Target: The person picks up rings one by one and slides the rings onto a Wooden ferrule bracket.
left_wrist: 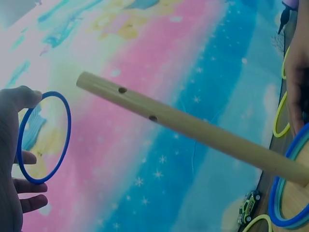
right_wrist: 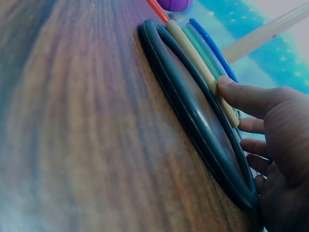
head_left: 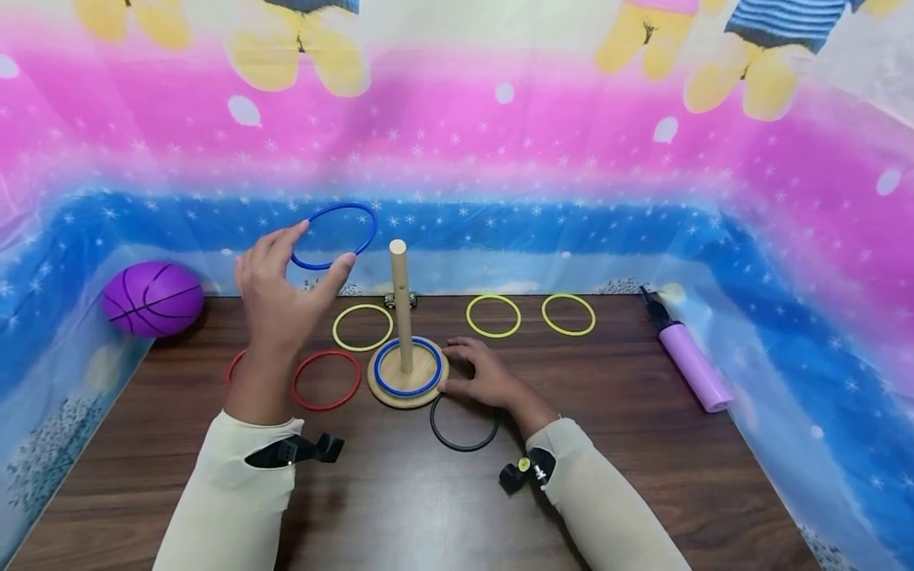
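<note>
Head view, left to right: a round purple ball with black seams (head_left: 153, 300) sits on the dark wood-grain bench (head_left: 400, 492); next, the left hand (head_left: 278, 300) pinches a thin, smooth blue ring (head_left: 347, 205) between thumb and fingers, raised beside the pale wooden post (head_left: 402, 309). That ring looks light, springy and slightly slippery — best held by its outer rim, middle left free. The post stands on a round wooden base (head_left: 405, 402). The right hand (head_left: 491, 379), fingers parted and loosely curved, touches the base's edge, near a glossy black ring (head_left: 464, 449); farthest right lies a pink cylindrical pump (head_left: 696, 369).
</note>
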### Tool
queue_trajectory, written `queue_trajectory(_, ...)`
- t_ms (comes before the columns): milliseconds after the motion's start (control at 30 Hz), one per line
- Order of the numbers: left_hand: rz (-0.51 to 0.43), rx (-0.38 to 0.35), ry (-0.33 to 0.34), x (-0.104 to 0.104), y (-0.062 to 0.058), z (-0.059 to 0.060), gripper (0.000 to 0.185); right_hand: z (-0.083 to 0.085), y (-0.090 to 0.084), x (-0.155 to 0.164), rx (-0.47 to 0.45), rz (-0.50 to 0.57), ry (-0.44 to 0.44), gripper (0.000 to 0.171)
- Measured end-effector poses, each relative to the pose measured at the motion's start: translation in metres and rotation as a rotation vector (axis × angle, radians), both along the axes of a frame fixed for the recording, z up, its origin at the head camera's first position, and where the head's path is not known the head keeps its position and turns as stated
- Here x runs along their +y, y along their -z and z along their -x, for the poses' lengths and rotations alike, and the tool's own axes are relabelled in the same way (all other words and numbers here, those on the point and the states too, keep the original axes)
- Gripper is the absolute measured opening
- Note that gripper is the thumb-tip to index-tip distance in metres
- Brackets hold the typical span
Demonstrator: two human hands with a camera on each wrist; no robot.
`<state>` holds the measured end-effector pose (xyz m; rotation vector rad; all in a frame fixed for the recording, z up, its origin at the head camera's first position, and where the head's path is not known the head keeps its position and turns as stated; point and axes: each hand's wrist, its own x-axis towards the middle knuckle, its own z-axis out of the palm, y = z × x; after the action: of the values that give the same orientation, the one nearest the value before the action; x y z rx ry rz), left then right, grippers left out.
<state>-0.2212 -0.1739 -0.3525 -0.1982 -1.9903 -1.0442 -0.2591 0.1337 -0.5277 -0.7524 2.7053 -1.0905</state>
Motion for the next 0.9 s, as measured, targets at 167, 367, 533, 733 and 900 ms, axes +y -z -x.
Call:
queue_trajectory(167, -0.007, 0.010, 0.021, 0.007, -0.005, -0.004, 0.077, 0.002, -0.001, 0.001, 0.001, -0.012, -0.006, 0.064)
queue_trajectory(367, -0.019, 0.014, 0.081, 0.017, -0.012, -0.008, 0.074, 0.001, -0.001, 0.001, -0.005, -0.014, -0.007, 0.065)
queue_trajectory(533, 0.009, -0.013, 0.106, 0.030, -0.011, -0.009, 0.073, 0.000, -0.001, 0.002, -0.009, -0.006, 0.001, 0.064)
queue_trajectory(733, 0.055, 0.041, 0.136, 0.040, 0.013, -0.006, 0.090, 0.000, 0.000, 0.002, 0.002, -0.012, -0.005, 0.064)
queue_trajectory(900, 0.061, 0.033, 0.145, 0.043, 0.043, -0.009, 0.108, 0.001, 0.000, 0.001, 0.001, -0.020, -0.008, 0.066)
